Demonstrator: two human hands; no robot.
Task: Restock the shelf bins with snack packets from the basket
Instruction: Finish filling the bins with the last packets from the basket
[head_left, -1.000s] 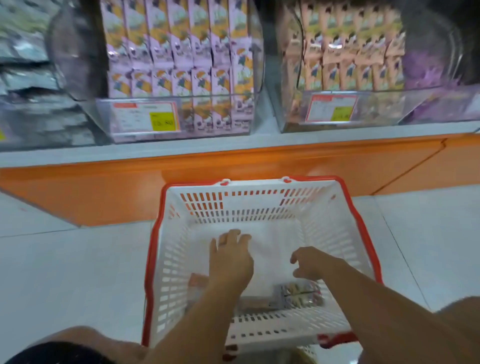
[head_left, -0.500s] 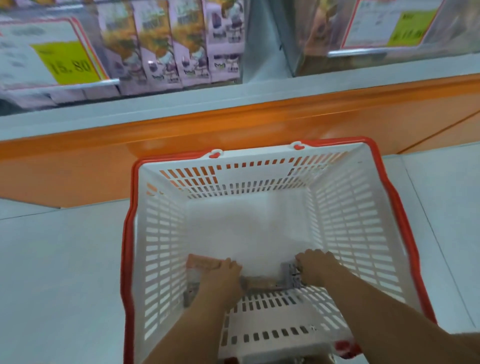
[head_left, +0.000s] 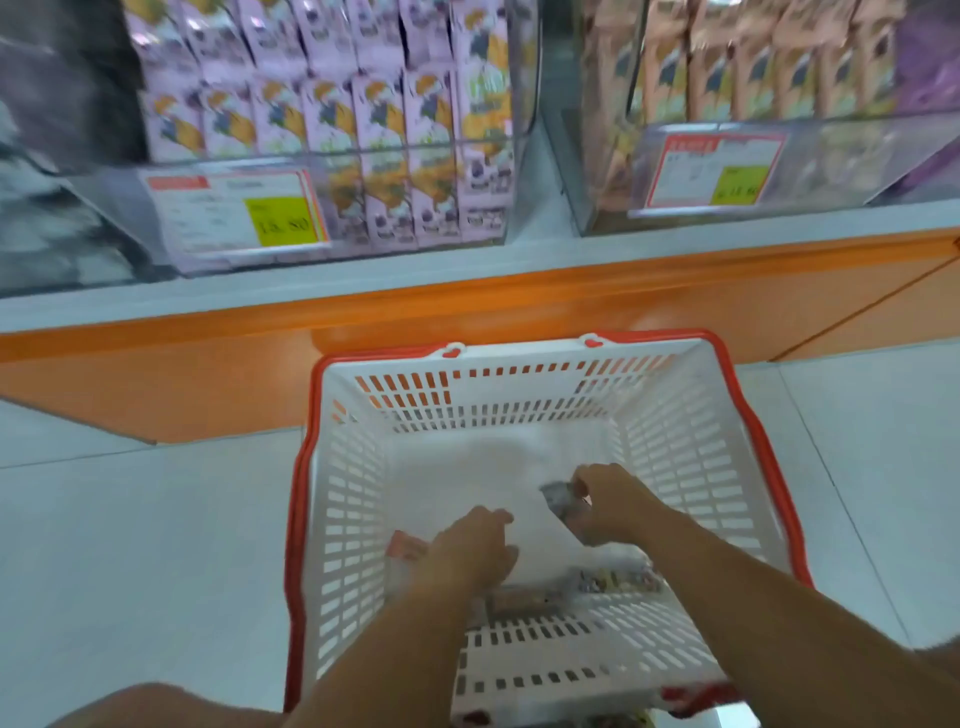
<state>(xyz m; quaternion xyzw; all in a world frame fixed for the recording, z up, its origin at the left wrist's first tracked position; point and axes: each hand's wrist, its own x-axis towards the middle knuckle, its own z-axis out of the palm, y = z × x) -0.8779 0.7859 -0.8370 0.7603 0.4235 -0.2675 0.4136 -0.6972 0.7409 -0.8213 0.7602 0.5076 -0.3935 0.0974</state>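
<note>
Pale floor tiles (head_left: 130, 545), white basket (head_left: 353, 467) lower centre. Both forearms angle down into it. Right hand (head_left: 613, 499) pinches silvery packet (head_left: 558, 499), centre-right; left hand (head_left: 467, 551), fingers curled, over pink-edged packet (head_left: 408, 545), grip unclear.

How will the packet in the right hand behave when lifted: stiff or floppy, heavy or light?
Probably light: the right hand holds the packet by a finger pinch alone. Likely pliable rather than rigid, since it looks like a thin shiny wrapper. That film may be slippery.
</note>
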